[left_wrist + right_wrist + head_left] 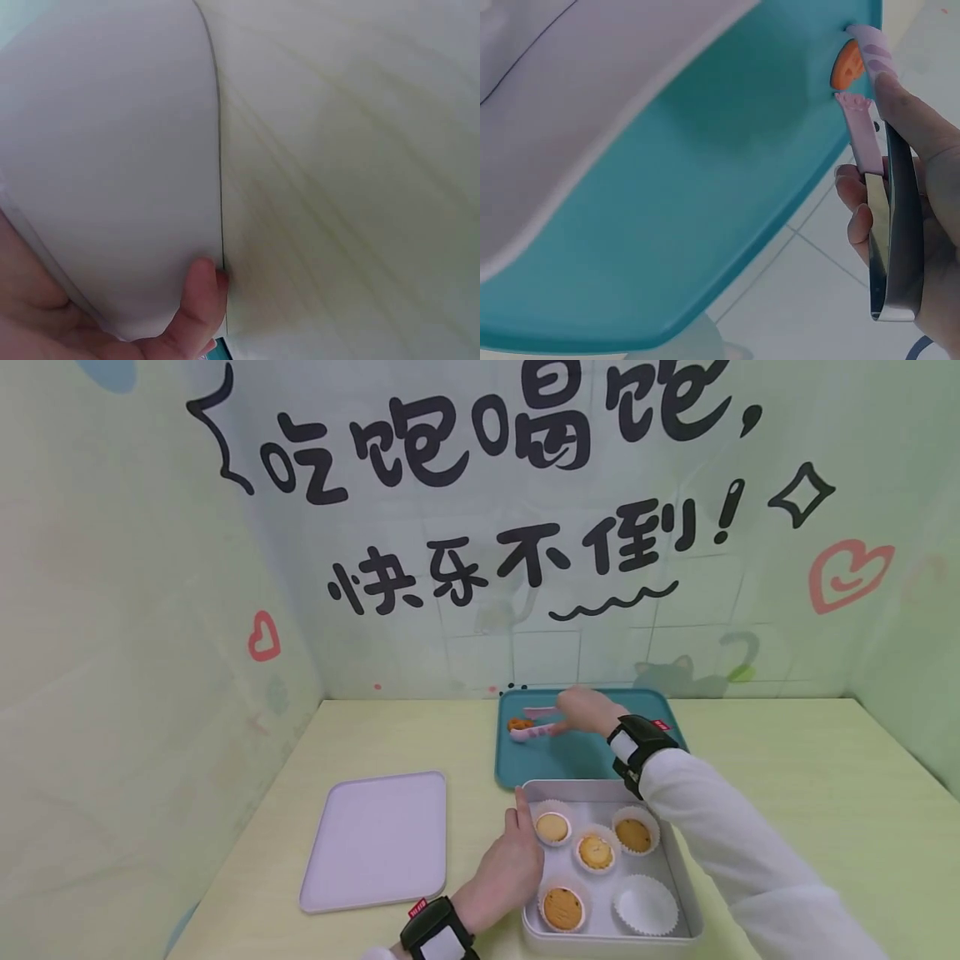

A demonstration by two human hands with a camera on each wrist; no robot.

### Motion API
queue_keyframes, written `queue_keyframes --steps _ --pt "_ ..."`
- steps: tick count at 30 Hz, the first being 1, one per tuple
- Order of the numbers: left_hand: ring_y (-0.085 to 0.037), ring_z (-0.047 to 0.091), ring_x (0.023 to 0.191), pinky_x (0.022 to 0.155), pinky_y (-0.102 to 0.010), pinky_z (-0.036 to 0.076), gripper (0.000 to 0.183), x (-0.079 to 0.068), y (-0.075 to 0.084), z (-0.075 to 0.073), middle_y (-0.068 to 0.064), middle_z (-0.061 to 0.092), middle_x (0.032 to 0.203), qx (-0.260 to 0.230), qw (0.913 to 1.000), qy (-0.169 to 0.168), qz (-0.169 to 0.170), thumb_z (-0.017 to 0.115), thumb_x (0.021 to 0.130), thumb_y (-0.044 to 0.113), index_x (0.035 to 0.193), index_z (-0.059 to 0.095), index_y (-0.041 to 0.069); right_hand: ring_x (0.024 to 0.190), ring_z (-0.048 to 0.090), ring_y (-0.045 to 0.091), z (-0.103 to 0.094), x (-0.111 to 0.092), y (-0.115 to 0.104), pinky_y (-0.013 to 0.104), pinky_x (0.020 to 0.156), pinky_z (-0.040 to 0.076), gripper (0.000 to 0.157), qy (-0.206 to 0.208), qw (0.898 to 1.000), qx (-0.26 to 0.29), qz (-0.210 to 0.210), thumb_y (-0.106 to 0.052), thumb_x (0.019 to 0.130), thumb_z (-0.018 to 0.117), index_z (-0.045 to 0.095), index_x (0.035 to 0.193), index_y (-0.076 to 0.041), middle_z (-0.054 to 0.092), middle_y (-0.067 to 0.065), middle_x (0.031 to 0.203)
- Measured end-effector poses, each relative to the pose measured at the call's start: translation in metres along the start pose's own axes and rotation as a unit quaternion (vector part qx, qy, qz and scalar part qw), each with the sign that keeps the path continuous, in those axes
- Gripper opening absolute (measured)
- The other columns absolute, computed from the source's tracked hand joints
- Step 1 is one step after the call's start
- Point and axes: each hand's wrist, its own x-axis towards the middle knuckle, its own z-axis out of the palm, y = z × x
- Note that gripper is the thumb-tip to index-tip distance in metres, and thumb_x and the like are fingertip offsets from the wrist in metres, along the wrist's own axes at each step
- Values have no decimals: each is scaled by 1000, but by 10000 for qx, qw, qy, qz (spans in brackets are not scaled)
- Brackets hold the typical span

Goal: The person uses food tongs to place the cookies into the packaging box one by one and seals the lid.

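We are gripping pink-tipped tongs (534,724) in our right hand (588,710) over the teal tray (585,760), their long axis pointing left at an orange pastry (517,724). Our left hand (506,864) is resting, fingers straight, against the white tin (678,877) just nearer than the tray.

This looks like a staged booth dressed as a cheerful snack or bakery corner, not a real kitchen. Pale green printed wall panels (150,610) enclose a pale yellow-green wood-grain desk (787,777) on three sides, painted with bold black Chinese lettering (495,443), red hearts (847,575) and faint tile lines. On the desk stand a teal plastic tray (585,760), a flat lilac tray (378,839) and a white metal tin (600,793) of small baked cupcakes in paper cases (596,852).
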Motion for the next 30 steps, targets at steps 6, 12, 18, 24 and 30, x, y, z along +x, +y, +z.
queue_keyframes --steps 6,12,18,24,30 --pt "-7 37 44 38 -19 34 66 0 0 -1 -24 45 105 30 10000 -10 5 51 89 5 140 17 -18 58 36 14 3 2 -4 25 54 28 28 151 9996 -221 -120 -30 84 67 64 74 -4 42 -1 61" --pt "-7 37 43 38 -19 34 65 -1 0 -1 -25 46 105 107 9999 29 79 52 89 5 139 18 -19 59 37 14 4 2 -6 26 54 29 25 254 9989 -371 -98 -29 84 67 68 82 -3 46 0 63" --pt "-7 37 44 37 -19 34 65 -1 0 -1 -23 46 104 113 9999 22 74 52 89 5 139 18 -18 54 36 11 3 -6 -2 24 52 28 22 520 9972 -304 -453 -24 85 67 67 75 -4 43 -3 58" --pt "-8 38 43 38 -20 34 66 -1 0 -3 -25 46 107 196 9998 79 -2 53 88 6 139 18 -17 55 35 12 -3 -17 5 25 53 27 19 624 9963 -312 -507 -22 83 69 68 74 -5 41 -3 57" --pt "-8 37 43 38 -19 35 66 -1 -1 -2 -25 46 106 118 9999 89 77 53 87 4 139 18 -19 57 39 14 1 -14 9 26 55 32 27 485 9986 -148 -178 -27 83 68 63 70 -4 43 -1 58"
